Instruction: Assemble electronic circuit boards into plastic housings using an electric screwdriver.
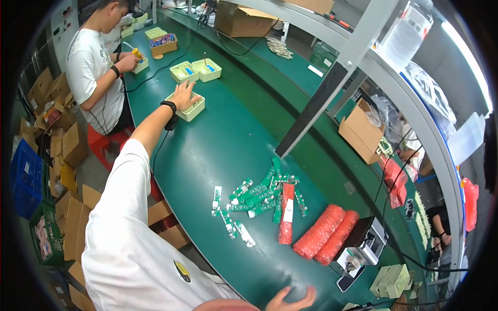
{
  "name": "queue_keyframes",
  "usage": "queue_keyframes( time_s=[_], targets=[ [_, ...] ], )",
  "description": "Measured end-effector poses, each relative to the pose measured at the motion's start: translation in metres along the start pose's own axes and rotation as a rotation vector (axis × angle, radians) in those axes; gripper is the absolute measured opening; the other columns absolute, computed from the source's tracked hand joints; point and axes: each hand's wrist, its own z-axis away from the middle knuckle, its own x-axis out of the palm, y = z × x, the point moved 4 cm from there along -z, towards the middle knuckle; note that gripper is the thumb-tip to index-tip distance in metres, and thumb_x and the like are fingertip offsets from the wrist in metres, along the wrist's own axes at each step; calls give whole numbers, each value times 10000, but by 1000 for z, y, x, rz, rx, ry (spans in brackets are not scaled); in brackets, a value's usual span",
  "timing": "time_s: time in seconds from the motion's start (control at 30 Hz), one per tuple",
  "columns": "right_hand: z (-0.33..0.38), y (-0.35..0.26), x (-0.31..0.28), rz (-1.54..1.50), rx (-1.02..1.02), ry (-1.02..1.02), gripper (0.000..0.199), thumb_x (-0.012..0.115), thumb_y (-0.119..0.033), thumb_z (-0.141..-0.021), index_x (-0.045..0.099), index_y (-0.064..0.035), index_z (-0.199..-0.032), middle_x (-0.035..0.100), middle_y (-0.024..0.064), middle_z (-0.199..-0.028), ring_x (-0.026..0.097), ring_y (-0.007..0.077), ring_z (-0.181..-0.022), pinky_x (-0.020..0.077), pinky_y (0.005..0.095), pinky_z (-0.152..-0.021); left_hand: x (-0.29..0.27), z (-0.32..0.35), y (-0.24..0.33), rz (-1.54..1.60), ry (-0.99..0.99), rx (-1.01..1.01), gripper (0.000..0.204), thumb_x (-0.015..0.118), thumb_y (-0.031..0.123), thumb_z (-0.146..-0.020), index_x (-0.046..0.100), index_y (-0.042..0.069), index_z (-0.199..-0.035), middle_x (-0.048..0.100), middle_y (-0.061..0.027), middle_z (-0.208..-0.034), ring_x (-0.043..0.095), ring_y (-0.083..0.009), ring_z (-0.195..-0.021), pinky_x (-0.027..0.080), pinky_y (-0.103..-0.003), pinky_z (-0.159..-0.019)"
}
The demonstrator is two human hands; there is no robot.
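Note:
My left arm reaches far across the green table, a black band at its wrist. My left hand (184, 97) is over a pale green plastic bin (193, 112), fingers spread across its top; it hides most of the inside, and whether it touches the bin is hard to tell. Down at the table's near edge, my right hand (291, 300) is partly cut off by the frame, with loosely bent fingers apart and nothing visible in them. Between the hands lies a loose pile of green circuit boards (257, 197), beside a red bubble-wrap roll (286, 215) with a white label.
Two thicker red bubble-wrap rolls (326, 231) lie beside a black-and-silver device (365, 243). Pale bins (210, 71) stand farther along the table, near a seated co-worker (93, 72) holding a yellow-tipped tool. A grey metal post (332, 88) rises beyond the boards. Cardboard boxes (75, 140) crowd the left floor.

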Motion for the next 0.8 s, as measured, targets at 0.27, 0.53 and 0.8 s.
queue_keyframes(
  time_s=[0.27,0.53,0.8],
  targets=[
    [34,-4,38,-252,6,-149,573,785,-143,-874,566,47,-1368,545,267,-1391,522,425,-1312,408,520,-1144,8,-80,-2,-43,-78,-75,747,592,467,-1038,296,240,-1686,246,-276,-1715,218,-434,-1609,168,-645,-1290],
    [44,9,47,-422,160,-230,599,754,-126,-890,533,-7,-1434,519,232,-1442,520,418,-1311,371,540,-1177,8,-125,-18,-180,-168,-46,457,573,166,-1021,580,137,-1477,480,-276,-1545,533,-444,-1390,442,-582,-1153],
    [43,6,42,-562,138,-122,455,689,-110,-938,521,77,-1318,544,188,-1291,531,339,-1259,366,464,-1178,13,-115,-25,-106,-90,12,260,623,129,-966,723,1,-1169,603,-303,-1379,645,-496,-1218,544,-541,-1036]
  ],
)
